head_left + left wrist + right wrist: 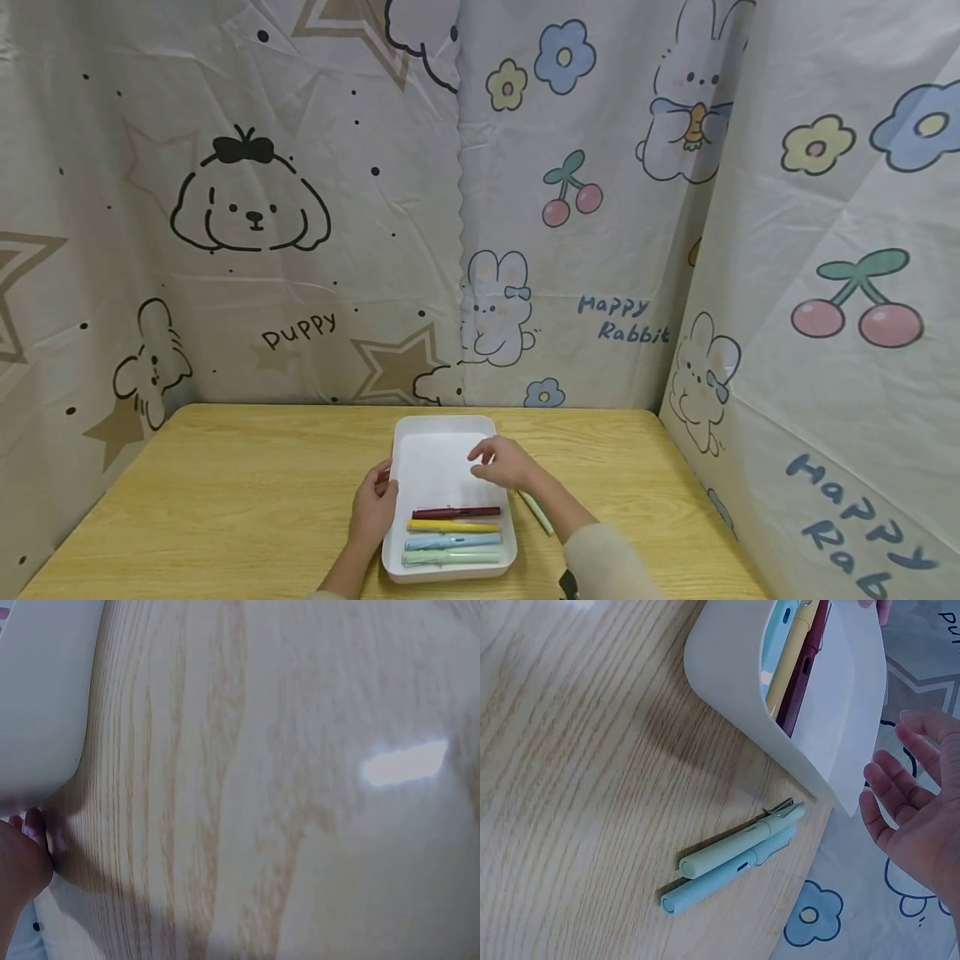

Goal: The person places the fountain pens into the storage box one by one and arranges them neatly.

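Observation:
A white tray [442,425] lies on the table, with a dark red pen [456,512], a yellow pen [453,526], a light blue pen [453,542] and a light green pen [453,557] side by side in its near half. My left hand [373,507] grips the tray's left rim. Over the tray's right side hovers my right hand [504,463], fingers loosely bent and holding nothing. To the right of the tray, another pale green pen [742,841] rests against another light blue pen [731,870]; my right forearm partly covers that spot in the head view.
The wood-grain table [247,492] runs back to a printed cloth [375,275] hanging behind it. More cloth [847,400] hangs along the right side. Light glares off the tabletop in the left wrist view.

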The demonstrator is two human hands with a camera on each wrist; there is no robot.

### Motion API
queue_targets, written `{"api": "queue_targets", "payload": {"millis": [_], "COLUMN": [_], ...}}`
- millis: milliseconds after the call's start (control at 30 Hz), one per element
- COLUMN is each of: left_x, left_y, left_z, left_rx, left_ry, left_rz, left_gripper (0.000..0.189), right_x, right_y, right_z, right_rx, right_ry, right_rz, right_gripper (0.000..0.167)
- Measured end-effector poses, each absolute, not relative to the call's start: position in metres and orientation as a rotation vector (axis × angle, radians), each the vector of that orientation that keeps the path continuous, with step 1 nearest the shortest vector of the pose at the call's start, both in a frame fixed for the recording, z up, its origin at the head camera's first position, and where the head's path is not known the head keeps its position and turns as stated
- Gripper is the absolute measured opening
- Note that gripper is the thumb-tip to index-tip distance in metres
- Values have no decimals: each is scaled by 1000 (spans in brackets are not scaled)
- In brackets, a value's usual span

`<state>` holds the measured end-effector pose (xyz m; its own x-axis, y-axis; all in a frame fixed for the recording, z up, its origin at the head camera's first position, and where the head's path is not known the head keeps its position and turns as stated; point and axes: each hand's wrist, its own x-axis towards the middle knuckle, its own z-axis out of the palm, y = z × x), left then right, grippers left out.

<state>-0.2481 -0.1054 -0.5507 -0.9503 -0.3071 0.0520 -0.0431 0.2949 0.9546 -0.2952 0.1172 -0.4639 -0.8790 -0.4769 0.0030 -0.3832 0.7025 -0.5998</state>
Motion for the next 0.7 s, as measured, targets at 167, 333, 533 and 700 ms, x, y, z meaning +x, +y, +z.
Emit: {"api": "queue_targets", "payload": {"millis": [167,333,533,700], "left_x": [-248,-248,-248,-248], "left_y": [-105,-105,-104,-105], "left_z": [-550,-551,-551,-551], "left_rx": [322,312,316,312], "left_ry": [-2335,-2330,-2330,-2328], "left_rz": [-1705,-1702,-1693,-1695], "left_gripper": [39,39,39,39], "right_x": [-295,-295,-295,-296], "right_y": [124,132,139,147], "right_z": [-464,-463,-464,-468], "right_rx": [-679,-696,-662,-636], "right_ry": [2765,2783,2808,2813], "right_rz": [-938,-935,-927,-940], "right_gripper": [24,25,24,23]}}
